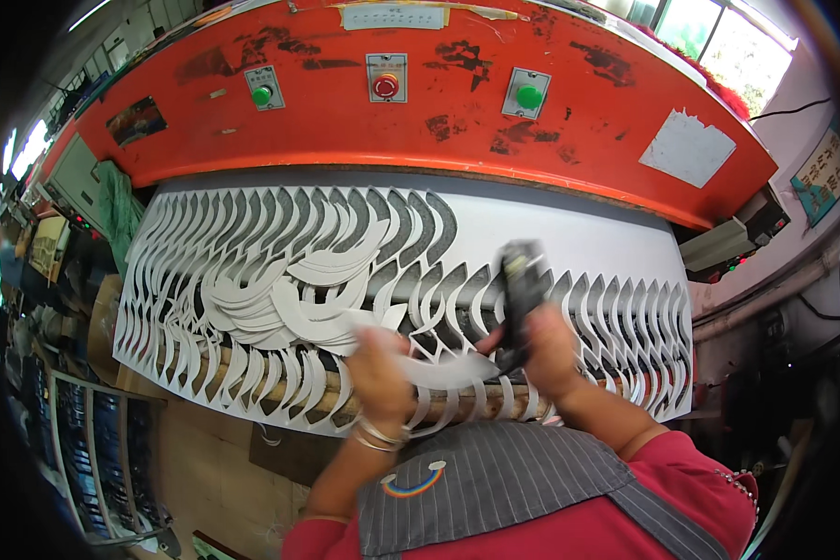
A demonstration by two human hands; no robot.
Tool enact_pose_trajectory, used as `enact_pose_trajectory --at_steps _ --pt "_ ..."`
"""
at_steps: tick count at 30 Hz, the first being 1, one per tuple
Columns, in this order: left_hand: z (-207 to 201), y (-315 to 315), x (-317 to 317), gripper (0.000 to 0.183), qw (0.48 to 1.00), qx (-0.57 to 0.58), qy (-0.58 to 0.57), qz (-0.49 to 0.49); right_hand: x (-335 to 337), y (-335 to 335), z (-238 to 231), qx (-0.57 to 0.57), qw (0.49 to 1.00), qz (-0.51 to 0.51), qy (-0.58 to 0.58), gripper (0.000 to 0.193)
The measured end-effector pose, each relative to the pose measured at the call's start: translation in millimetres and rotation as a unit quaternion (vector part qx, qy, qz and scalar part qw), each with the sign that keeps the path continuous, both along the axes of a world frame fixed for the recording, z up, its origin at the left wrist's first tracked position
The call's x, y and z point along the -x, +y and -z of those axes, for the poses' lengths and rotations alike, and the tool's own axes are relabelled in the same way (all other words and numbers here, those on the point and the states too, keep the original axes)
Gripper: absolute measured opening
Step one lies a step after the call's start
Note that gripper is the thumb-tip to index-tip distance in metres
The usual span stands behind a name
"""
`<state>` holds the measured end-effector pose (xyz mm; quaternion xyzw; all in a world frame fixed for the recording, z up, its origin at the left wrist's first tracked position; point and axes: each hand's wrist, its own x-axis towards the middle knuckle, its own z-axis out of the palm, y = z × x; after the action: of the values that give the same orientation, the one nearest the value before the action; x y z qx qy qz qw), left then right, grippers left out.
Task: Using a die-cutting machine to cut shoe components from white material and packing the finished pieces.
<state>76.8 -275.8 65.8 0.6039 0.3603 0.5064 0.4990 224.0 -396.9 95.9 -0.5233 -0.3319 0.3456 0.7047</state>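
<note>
In front of my apron, my left hand [380,378] is closed on one end of a white curved strip [450,373]. The strip spans toward my right hand [549,350], which grips a black hand-held tool [522,285]. Motion smears the tool, so its kind does not show. Both hands are over a white sheet [569,224] with rows of crescent-shaped cut-outs. Loose white crescent pieces [247,303] lie heaped on it, left of my left hand. Dark crescent gaps [439,229] show in the sheet's far rows.
A red machine beam [317,121] crosses behind the sheet, bearing two green buttons [529,96] and a red one [385,86]. A metal rack [93,457] stands at lower left. Green cloth [117,215] hangs at the beam's left end. Pipes [765,299] run along the right.
</note>
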Motion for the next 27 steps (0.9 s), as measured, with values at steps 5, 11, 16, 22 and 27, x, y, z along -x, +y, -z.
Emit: enact_pose_trajectory --at_steps 5,11,16,22,27 --pt "-2 144 35 0.032 0.939 -0.285 0.135 -0.136 -118 7 -31 0.088 0.964 0.083 -0.237 0.036" --pt "25 189 -15 0.053 0.771 -0.292 0.541 0.167 -155 46 26 0.26 0.637 -0.069 -0.722 0.043" --pt "46 205 -23 0.039 0.835 -0.248 0.466 0.156 -159 31 70 0.257 0.682 0.062 -0.682 0.058" --pt "38 215 -23 0.033 0.886 -0.239 0.379 0.121 -159 36 93 0.308 0.761 0.065 -0.567 0.065" --pt "19 213 -9 0.049 0.899 -0.332 0.283 0.046 -168 46 88 0.305 0.793 0.063 -0.524 0.049"
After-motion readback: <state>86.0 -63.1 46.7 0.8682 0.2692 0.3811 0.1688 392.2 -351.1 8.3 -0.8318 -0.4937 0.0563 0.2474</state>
